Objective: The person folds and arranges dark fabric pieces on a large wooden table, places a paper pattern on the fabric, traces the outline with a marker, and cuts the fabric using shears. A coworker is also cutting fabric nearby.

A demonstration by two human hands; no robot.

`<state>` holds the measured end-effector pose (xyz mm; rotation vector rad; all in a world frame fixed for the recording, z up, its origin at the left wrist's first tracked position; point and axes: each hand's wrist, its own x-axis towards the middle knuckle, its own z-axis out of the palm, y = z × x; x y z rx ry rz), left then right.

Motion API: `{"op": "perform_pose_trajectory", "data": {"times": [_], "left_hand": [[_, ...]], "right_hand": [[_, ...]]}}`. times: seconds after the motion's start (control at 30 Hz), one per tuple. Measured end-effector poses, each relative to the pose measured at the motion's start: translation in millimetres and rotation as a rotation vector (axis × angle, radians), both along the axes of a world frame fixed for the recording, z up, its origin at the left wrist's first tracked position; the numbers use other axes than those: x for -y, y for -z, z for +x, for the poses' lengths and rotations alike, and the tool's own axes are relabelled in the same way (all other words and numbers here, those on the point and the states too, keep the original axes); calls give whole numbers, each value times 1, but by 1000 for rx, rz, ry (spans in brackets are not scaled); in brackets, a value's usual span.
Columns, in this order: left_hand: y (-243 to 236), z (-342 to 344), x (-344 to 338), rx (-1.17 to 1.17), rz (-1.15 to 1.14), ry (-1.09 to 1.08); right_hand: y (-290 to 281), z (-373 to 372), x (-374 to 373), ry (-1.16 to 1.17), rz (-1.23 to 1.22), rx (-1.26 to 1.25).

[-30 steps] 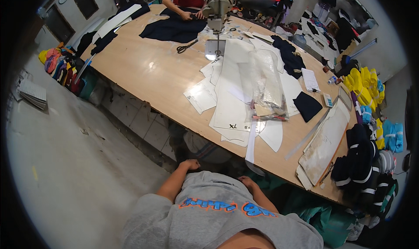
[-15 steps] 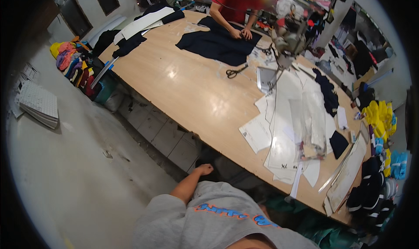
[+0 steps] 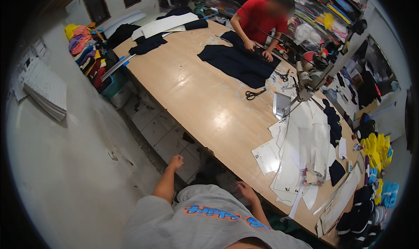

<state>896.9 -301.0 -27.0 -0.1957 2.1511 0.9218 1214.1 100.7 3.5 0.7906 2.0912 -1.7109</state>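
Note:
My left hand (image 3: pixel 176 162) hangs over the tiled floor beside the table, its fingers curled in and nothing seen in them. Close to the near edge of the long wooden table (image 3: pixel 192 105), my right hand (image 3: pixel 246 191) has its fingers partly stretched and apart. It holds nothing I can see. Across the table a person in a red shirt (image 3: pixel 252 20) has both hands on dark navy fabric (image 3: pixel 238 63). Black-handled scissors (image 3: pixel 250 95) lie in front of that fabric, and another pair (image 3: pixel 284 76) rests to their right.
White paper patterns (image 3: pixel 286 162) and clear plastic (image 3: pixel 321 148) cover the table's right part, near a metal machine (image 3: pixel 309 81). Long boards (image 3: pixel 170 25) and dark cloth lie at the far left end. A wall (image 3: pixel 83 153) borders the floor strip (image 3: pixel 155 129) on my left.
My right hand has come into view near the table edge. My left hand has moved left and up, away from my body. The view has shifted, showing more of the person opposite.

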Motion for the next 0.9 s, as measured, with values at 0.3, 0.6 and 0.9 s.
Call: {"op": "perform_pose_trajectory", "data": {"times": [0.3, 0.6, 0.9], "left_hand": [[49, 94, 83, -22, -256, 463], [28, -46, 66, -194, 36, 415], [-75, -243, -25, -528, 509, 265]], "right_hand": [[-57, -164, 35, -291, 505, -123], [25, -133, 29, -136, 467, -76], [-7, -167, 42, 296, 409, 186]]}}
